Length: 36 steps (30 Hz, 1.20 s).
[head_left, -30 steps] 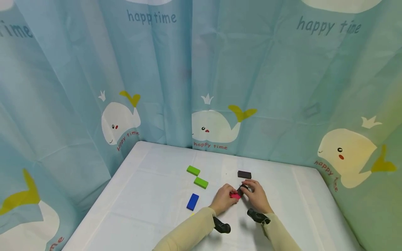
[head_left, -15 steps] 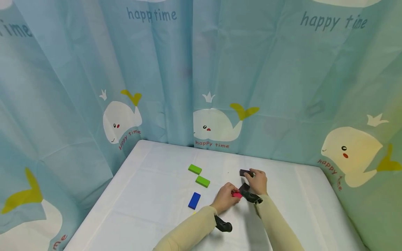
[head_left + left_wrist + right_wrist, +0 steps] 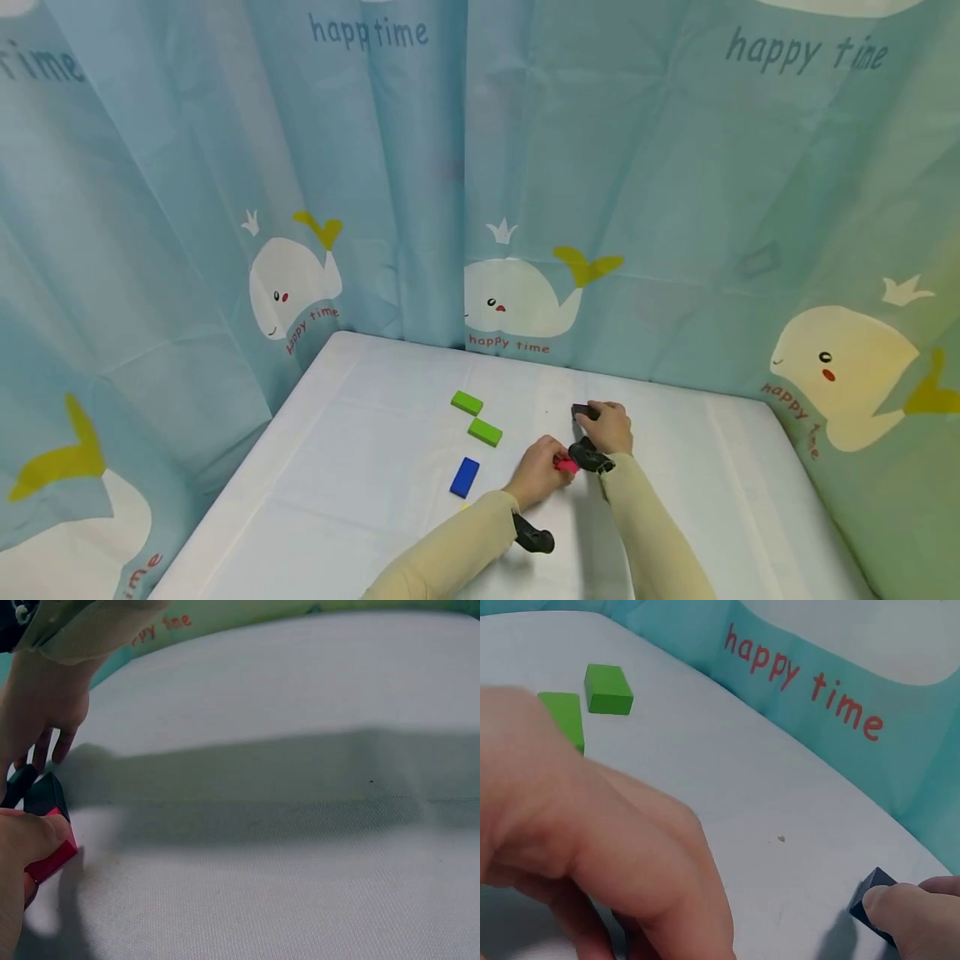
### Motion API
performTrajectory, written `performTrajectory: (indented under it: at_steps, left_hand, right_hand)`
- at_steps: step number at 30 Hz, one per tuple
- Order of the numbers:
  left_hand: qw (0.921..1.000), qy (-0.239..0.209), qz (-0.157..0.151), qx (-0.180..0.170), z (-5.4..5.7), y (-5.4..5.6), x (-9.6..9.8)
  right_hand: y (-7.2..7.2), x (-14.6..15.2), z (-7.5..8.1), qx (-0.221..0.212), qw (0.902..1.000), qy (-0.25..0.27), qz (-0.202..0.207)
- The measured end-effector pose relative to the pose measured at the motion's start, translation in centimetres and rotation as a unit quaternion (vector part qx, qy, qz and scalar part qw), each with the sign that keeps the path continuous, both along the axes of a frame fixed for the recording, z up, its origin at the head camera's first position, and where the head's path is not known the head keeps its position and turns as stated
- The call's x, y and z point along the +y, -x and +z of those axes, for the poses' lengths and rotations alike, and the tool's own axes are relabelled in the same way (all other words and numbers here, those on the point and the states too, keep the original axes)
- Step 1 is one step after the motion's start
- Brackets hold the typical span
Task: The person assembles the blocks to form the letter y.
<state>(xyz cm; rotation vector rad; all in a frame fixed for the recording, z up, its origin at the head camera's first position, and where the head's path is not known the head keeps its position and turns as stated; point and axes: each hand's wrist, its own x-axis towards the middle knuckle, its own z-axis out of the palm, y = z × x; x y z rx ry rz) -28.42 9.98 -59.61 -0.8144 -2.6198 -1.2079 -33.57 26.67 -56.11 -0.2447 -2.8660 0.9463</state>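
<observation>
Left hand (image 3: 538, 473) pinching red block (image 3: 54, 860), right hand (image 3: 611, 430) gripping black block (image 3: 578, 411) farther forward

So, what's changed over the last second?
The right hand let go of the near black block, moved forward and now grips the far black block. The left hand still holds the pink block; the green blocks and blue block lie as before.
</observation>
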Motion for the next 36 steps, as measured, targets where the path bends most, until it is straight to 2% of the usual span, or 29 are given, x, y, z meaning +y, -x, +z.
performTrajectory:
  at_steps: [5,11,14,19,23,30,36]
  left_hand:
    - [1.0,0.007,0.005,0.002,0.1,-0.1,0.0]
    - [0.9999,0.013,0.006,-0.004,-0.2,-0.1,0.2]
    - [0.9999,0.004,0.004,-0.011,-0.4,0.0,0.3]
    - [0.9995,-0.013,0.001,-0.029,-0.2,0.0,0.3]
    - [0.9991,-0.013,0.001,-0.04,0.0,0.0,0.2]
    - [0.9995,-0.003,-0.001,-0.031,0.2,-0.2,0.1]
    - [0.9994,0.0,0.0,-0.036,0.4,-0.2,0.1]
  right_hand:
    - [-0.2,-0.4,0.4,-0.008,0.9999,-0.005,0.01]
    - [0.1,0.0,-0.3,-0.013,0.9997,-0.014,0.012]
    - [0.2,0.6,-0.7,0.004,0.9987,-0.012,0.049]
    - [-0.2,2.1,-0.4,0.029,0.9919,-0.001,0.124]
    - [-0.9,3.0,-0.1,0.03,0.9894,-0.004,0.142]
    - [-2.0,4.1,0.0,0.057,0.9828,-0.019,0.174]
    - [-2.2,4.6,-0.6,0.081,0.9808,-0.02,0.176]
